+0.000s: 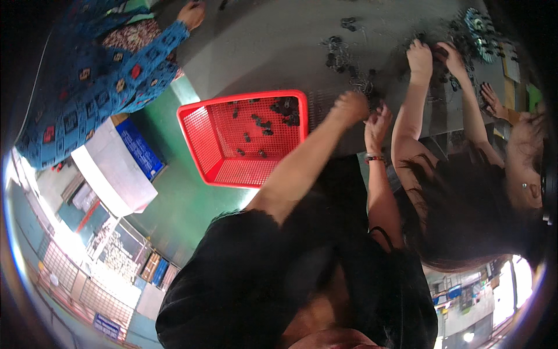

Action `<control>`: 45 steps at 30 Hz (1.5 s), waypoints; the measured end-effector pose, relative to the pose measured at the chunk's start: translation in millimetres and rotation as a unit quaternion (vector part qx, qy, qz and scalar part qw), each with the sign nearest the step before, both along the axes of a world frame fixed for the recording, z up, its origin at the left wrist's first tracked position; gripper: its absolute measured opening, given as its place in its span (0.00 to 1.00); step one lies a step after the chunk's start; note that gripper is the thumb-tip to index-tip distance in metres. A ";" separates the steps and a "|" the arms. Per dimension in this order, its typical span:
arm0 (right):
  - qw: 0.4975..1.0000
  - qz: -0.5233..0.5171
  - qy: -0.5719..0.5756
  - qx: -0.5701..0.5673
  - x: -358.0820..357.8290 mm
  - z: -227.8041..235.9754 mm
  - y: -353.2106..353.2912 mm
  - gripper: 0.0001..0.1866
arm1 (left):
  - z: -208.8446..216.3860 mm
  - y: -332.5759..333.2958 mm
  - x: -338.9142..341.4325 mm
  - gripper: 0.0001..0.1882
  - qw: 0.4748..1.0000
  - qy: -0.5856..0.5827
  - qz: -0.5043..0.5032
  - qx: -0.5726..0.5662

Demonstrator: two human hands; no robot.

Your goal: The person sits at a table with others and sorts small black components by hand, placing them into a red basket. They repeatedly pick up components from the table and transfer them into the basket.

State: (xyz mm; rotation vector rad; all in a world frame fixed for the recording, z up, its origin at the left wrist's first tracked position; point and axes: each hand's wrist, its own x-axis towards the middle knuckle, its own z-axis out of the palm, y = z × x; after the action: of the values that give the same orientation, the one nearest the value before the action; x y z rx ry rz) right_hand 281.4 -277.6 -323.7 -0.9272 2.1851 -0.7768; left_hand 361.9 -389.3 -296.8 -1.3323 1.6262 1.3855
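Note:
My left hand [351,109] is over the edge of the grey table [261,43], its fingers curled inward and slightly blurred. Close beside it, my right hand [379,123], with a beaded bracelet [374,158] at the wrist, has its fingers bent together. What either hand holds is too small or hidden to name. Just beyond them lies a loose cluster of small black parts with thin pale strands [361,86]. To the left of my forearm, a red plastic basket [197,142] holds several small black pieces [264,125], mostly toward its far right corner.
At my right, a co-worker's hands [419,58] handle dark parts; another person's hand [493,102] rests farther right. More black parts [338,55] and a greenish-white coiled bundle [478,35] lie on the table. Across at the left stands a person in a blue patterned sleeve [151,55].

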 end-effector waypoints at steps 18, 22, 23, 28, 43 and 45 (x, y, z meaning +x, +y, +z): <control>0.974 -0.041 -0.224 0.014 -0.3 44.6 -67.1 0.05 | 12.1 -58.3 41.7 0.17 0.954 0.122 0.056 -0.269; 0.923 -0.138 -0.359 0.002 -7.0 20.9 -47.6 0.08 | 9.8 -67.5 65.6 0.21 0.958 0.140 0.099 -0.230; 0.911 -0.171 -0.375 0.008 -8.3 21.0 -47.7 0.08 | 13.2 -68.8 67.9 0.22 0.936 0.174 0.061 -0.301; 0.902 -0.137 -0.408 -0.026 -11.1 33.8 -58.5 0.10 | 31.4 -91.5 59.7 0.15 0.945 0.207 0.247 -0.045; 0.883 -0.256 -0.385 -0.073 -30.7 33.4 -51.9 0.11 | 3.1 -135.2 -16.9 0.16 0.839 0.262 -0.323 -0.350; 0.872 -0.272 -0.402 -0.065 -26.5 37.6 -57.6 0.10 | 4.9 -143.1 -8.7 0.15 0.837 0.223 -0.358 -0.349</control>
State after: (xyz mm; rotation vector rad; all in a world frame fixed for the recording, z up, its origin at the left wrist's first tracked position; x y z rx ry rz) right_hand 254.9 -335.2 -286.1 0.0404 1.6228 -1.2995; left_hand 353.2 -532.5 -291.9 -0.5559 2.7461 0.6576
